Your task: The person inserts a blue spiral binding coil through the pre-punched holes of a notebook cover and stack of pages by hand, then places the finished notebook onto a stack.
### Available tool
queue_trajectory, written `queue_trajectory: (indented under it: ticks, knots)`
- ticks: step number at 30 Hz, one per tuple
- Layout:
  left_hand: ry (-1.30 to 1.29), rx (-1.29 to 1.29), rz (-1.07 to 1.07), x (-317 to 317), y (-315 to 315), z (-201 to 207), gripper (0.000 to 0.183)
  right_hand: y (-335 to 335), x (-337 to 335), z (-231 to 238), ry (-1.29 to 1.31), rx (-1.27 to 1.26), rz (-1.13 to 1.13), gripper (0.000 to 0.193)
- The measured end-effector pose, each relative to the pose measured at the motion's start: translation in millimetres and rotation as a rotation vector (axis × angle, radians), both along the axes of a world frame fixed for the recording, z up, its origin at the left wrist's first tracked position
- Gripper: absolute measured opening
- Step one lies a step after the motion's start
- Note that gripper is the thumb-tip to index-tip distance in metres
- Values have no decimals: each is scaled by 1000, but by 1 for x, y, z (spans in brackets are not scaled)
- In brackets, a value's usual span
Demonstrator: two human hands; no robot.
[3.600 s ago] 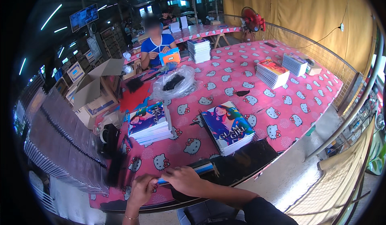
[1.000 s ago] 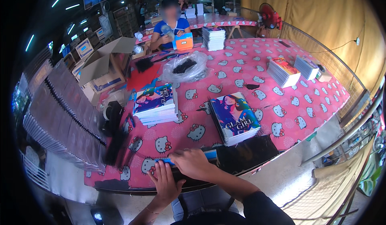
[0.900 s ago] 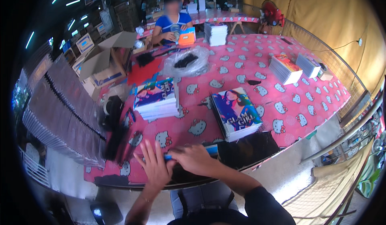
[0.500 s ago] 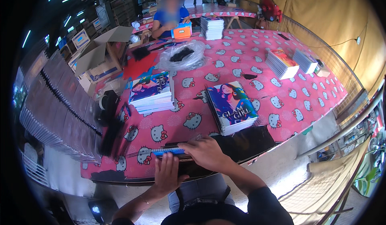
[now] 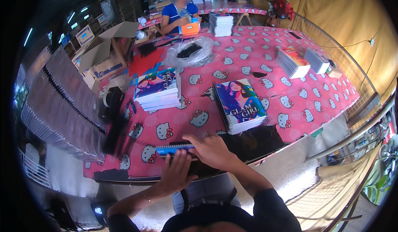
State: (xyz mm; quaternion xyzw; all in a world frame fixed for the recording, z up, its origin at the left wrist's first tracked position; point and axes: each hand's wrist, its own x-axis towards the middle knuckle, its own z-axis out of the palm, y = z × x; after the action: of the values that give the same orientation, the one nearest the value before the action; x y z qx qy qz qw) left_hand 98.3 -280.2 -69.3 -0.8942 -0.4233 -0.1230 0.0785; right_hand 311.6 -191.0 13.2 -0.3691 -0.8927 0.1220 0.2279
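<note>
At the near table edge a spiral notebook [image 5: 172,150] lies with its coil-bound blue edge showing between my hands. My left hand [image 5: 178,170] rests its outstretched fingers against the near side of that edge. My right hand [image 5: 212,151] is curled over the notebook's right end, its fingertips partly hidden. A black sheet [image 5: 255,145] lies on the table just right of my right hand. Beyond it sits a stack of coil-bound notebooks [image 5: 240,103] with a colourful illustrated cover.
Another notebook stack [image 5: 157,87] stands further left, beside blurred black coils [image 5: 118,132] and a tape dispenser [image 5: 111,99]. Tall notebook piles [image 5: 62,107] rise at the left. A plastic bag [image 5: 190,51] holds black coils. Across the table, a person [image 5: 180,16] handles an orange notebook [image 5: 190,29].
The thin coil end that stuck out left of the notebook's edge no longer shows there. My left hand has shifted slightly right. The person opposite has raised some pages.
</note>
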Motion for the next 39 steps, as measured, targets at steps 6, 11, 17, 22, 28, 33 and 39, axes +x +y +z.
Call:
queue_trajectory:
  ticks: [6,11,17,22,28,33,39]
  knots:
    - [10,160,168,23,33,50,77,-12,28,9,189,119,20,62]
    - [-77,-339,69,8,54,95,67,-4,53,-54,862,-504,111,64]
    - [13,117,125,29,26,61,77,-10,22,-76,950,-341,60,28]
    - [92,178,315,31,44,68,85,-9,15,-82,867,-324,24,31]
    - [109,228,69,19,21,29,84,-11,-3,-89,1195,-461,22,44]
    - [91,196,52,27,17,21,79,-8,26,-67,799,-485,95,34]
    - [228,177,201,43,49,77,81,-7,32,-53,615,-456,105,27]
